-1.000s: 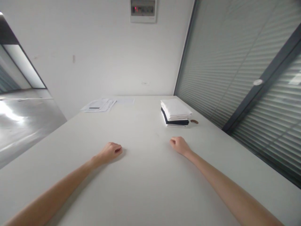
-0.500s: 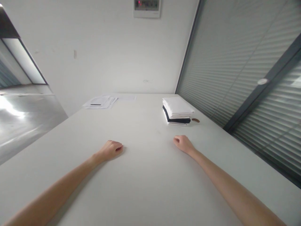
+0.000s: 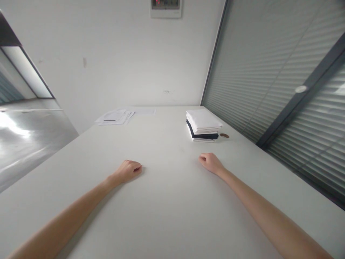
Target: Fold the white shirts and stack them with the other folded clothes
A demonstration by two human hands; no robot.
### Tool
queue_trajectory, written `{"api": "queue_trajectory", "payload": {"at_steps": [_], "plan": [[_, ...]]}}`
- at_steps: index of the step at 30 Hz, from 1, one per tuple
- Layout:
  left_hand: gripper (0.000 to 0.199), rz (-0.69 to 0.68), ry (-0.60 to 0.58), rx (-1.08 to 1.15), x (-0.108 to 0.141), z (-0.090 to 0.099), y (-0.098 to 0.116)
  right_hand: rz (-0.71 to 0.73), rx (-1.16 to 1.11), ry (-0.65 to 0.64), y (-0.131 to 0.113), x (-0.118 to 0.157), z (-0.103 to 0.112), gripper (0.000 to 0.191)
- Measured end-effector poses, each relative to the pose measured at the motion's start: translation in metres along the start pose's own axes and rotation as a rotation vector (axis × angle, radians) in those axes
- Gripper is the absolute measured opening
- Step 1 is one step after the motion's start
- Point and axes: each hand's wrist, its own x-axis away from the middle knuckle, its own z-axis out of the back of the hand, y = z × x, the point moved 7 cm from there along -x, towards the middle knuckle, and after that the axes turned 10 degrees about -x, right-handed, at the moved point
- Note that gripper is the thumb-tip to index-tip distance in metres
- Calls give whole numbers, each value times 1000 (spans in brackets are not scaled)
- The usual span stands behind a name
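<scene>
My left hand (image 3: pixel 127 170) rests on the white table (image 3: pixel 167 208) in a loose fist, thumb side up, with nothing visible in it. Curled the same way, my right hand (image 3: pixel 211 162) lies farther right on the tabletop, and nothing shows in its fingers. Just beyond the right hand stands a stack of folded cloth (image 3: pixel 204 122), mostly white with a dark layer low down. Neither hand touches the stack.
Loose paper sheets (image 3: pixel 115 117) lie at the table's far left. A small brown curved object (image 3: pixel 224 135) sits right of the stack. A white wall (image 3: pixel 129 54) closes the far end, and a glass partition with blinds (image 3: pixel 256 79) runs along the right.
The view has shifted very slightly. Both hands stay closed in the same places on the table, and the stack and papers have not moved.
</scene>
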Motion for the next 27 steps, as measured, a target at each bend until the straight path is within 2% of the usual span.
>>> {"api": "queue_trajectory", "payload": {"at_steps": [2, 4, 5, 6, 8, 11, 14, 18, 24, 27], "plan": [[36, -26, 14, 38, -4, 16, 9, 35, -14, 34, -12, 1, 8, 32], [28, -109, 39, 123, -7, 38, 26, 163, -83, 52, -39, 5, 17, 31], [32, -167, 42, 172, -8, 49, 37, 257, -131, 29, -57, 10, 19, 30], [43, -230, 34, 215, -8, 59, 49, 358, -179, -21, -77, 16, 19, 32], [66, -344, -25, 259, -6, 68, 71, 516, -228, -196, -114, 33, 10, 47], [78, -438, -153, 247, 3, 60, 94, 626, -209, -426, -144, 55, -13, 68], [82, -444, -243, 220, 11, 41, 99, 604, -163, -549, -142, 64, -35, 78], [90, -371, -263, 207, 12, 28, 91, 523, -142, -664, -122, 65, -56, 86], [86, -365, -331, 219, 13, 24, 92, 496, -158, -696, -119, 65, -58, 86], [83, -368, -326, 223, 13, 24, 92, 487, -161, -697, -121, 66, -56, 85]]}}
